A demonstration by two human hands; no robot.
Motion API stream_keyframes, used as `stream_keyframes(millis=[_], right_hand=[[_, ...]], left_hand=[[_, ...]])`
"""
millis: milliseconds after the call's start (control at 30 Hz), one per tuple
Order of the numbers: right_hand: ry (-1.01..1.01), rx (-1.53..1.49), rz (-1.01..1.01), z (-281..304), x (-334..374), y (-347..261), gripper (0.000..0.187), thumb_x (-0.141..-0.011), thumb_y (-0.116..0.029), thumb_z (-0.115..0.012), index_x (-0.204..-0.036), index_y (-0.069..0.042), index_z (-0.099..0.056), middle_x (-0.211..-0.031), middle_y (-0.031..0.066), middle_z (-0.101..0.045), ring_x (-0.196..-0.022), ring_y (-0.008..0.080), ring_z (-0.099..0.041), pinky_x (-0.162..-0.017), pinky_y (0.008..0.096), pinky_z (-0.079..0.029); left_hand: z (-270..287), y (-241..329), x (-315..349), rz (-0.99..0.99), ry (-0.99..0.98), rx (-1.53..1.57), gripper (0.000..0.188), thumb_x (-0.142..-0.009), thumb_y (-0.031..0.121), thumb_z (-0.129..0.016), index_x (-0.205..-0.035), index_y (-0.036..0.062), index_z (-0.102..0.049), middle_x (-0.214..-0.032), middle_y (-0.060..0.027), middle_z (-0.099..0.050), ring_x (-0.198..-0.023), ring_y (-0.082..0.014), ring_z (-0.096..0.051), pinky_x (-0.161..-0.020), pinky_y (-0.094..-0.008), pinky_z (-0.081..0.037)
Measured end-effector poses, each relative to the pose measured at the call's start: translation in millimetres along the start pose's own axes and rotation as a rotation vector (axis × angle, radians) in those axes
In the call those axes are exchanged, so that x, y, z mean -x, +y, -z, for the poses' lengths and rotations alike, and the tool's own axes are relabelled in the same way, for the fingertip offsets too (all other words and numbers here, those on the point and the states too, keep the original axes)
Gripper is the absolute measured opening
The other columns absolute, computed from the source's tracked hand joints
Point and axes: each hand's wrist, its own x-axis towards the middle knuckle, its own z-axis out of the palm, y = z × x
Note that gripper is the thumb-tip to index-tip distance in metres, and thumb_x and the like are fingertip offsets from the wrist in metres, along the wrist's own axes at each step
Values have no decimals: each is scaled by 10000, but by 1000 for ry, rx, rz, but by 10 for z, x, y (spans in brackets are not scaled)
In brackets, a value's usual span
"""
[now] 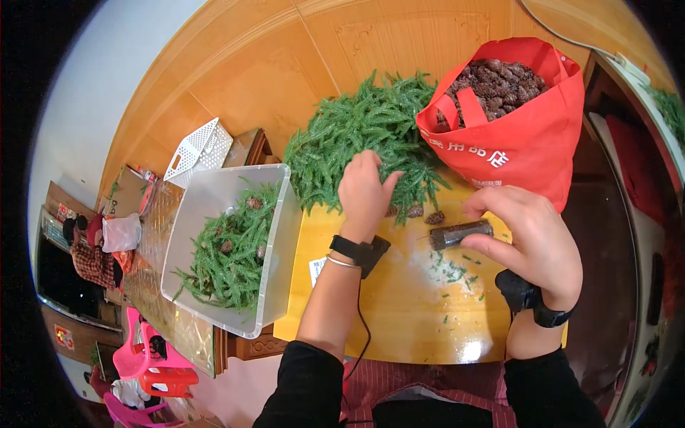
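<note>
My left hand (364, 189) reaches to the front of a big heap of green artificial pine sprigs (357, 128), its thumb apart from the fingers and nothing visible in it. Beside a short dark cylinder (457, 234) lying on the yellow tabletop (399, 299) is my right hand (531, 232). Its thumb and forefinger stand apart on either side of the cylinder's right end; the thumb overlaps its lower edge, and whether they touch I cannot tell. Several small pine cones (435, 217) lie between the heap and the cylinder.
A red bag (528, 160) full of brown pine cones (492, 89) stands at the back right. On the left is a clear plastic bin (282, 250) holding sprigs with cones. Green clippings (451, 271) litter the tabletop. Farther left are a white basket (203, 150) and a pink chair (139, 349).
</note>
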Motion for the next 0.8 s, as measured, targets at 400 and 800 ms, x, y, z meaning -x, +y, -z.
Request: stream_keyframes(millis=[400, 800], right_hand=[[-32, -1, -25, -74, -68, 134, 253, -706, -199, -664, -868, -53, -538, -764, 98, -601, -724, 286, -586, -585, 374, -450], [139, -200, -211, -158, -59, 81, 313, -734, -61, -620, -1021, 4, -514, -843, 58, -585, -768, 122, -553, -692, 252, -452]], left_hand=[[410, -81, -247, 353, -164, 455, 157, -714, 99, -655, -755, 13, -530, -639, -42, -553, -504, -109, -493, -482, -244, -395], [1075, 565, -89, 510, -367, 1146, 136, -796, 58, -615, -902, 39, -533, -798, 8, -587, -626, -12, -499, -460, -156, -350]])
